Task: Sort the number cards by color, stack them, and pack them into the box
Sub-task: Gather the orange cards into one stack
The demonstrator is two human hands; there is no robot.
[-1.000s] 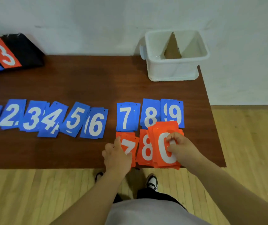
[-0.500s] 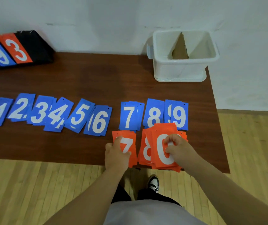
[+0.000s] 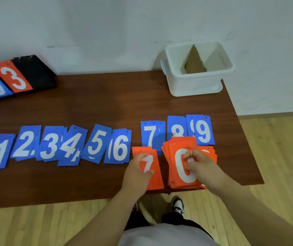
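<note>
Counting the blue piles along the table (image 3: pixel 89 107): ten showed, faces reading 1, 2, 3, 4, 5, 6, 7, 8, 9, plus one cut off at the left edge, digit unreadable. The blue row (image 3: pixel 57 146) ran left to right across mid-table, piles overlapping from 2 through 6, with a gap before the blue 7 (image 3: pixel 151 134). Card count per pile could not be told.

Orange groups: two. The orange 7 pile (image 3: pixel 152 167) lay at the near edge, its top edge over the foot of the blue 7. The orange 0 stack (image 3: pixel 181 167) sat just right of it, fanned, covering the lower part of the blue 8 (image 3: pixel 176 126) and the bottom-left corner of the blue 9 (image 3: pixel 203 132). An orange card poked out on the stack's right side, digit hidden.

Left hand (image 3: pixel 136 173) was pinched on the orange 7 pile, thumb on its face. Right hand (image 3: pixel 200 166) was clamped on the orange 0 stack, fingers curled over the zero.

One white box (image 3: pixel 195 84) stood at the far right corner, well apart from the cards, with a brown cardboard divider (image 3: pixel 194 63) inside. One black scoreboard (image 3: pixel 33 73) sat far left, showing a blue 9 and an orange 3.
</note>
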